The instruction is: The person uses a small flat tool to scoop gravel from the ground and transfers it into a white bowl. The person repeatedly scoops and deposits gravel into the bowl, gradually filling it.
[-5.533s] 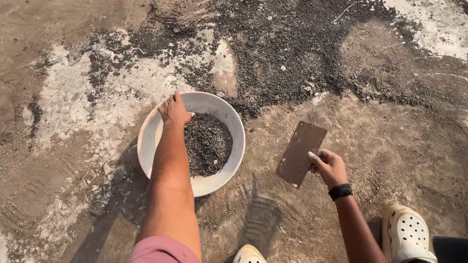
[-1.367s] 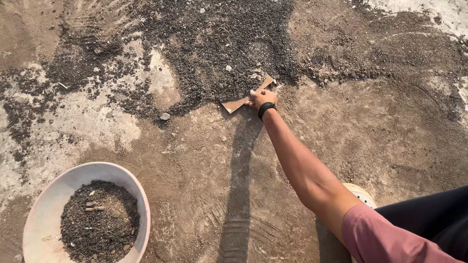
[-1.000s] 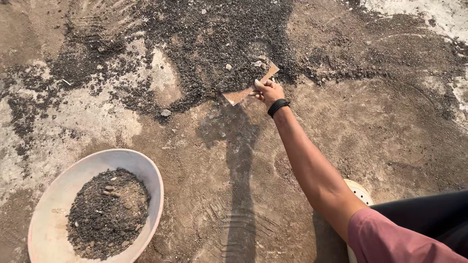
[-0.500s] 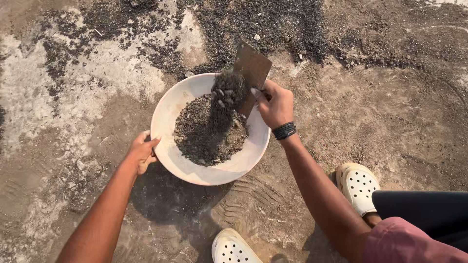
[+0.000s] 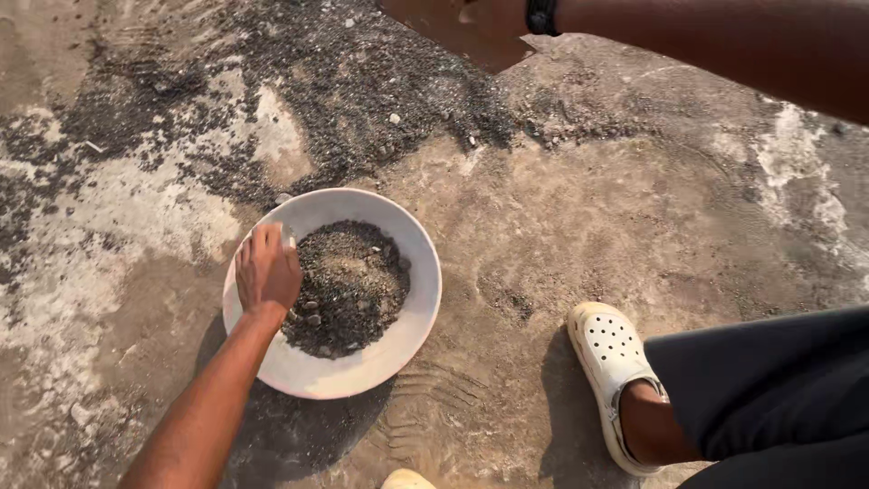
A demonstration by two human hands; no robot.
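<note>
A white round basin (image 5: 412, 243) sits on the dirt ground, holding a heap of dark gravelly soil (image 5: 348, 282). My left hand (image 5: 267, 270) rests on the basin's left rim with its fingers curled over the edge. At the top edge of the view my right hand (image 5: 498, 14), with a black wristband, holds a flat brown board (image 5: 457, 32); most of the hand and board are cut off by the frame. My right arm stretches across the upper right.
A wide patch of dark gravel (image 5: 362, 86) spreads over the ground beyond the basin. My foot in a white perforated clog (image 5: 611, 362) stands at the right, with a dark trouser leg (image 5: 778, 398) beside it. Another clog tip (image 5: 407, 478) shows at the bottom.
The board has left the basin after tipping soil into it and is now raised toward the gravel patch. My left hand has shifted from the basin's outer rim onto its edge.
</note>
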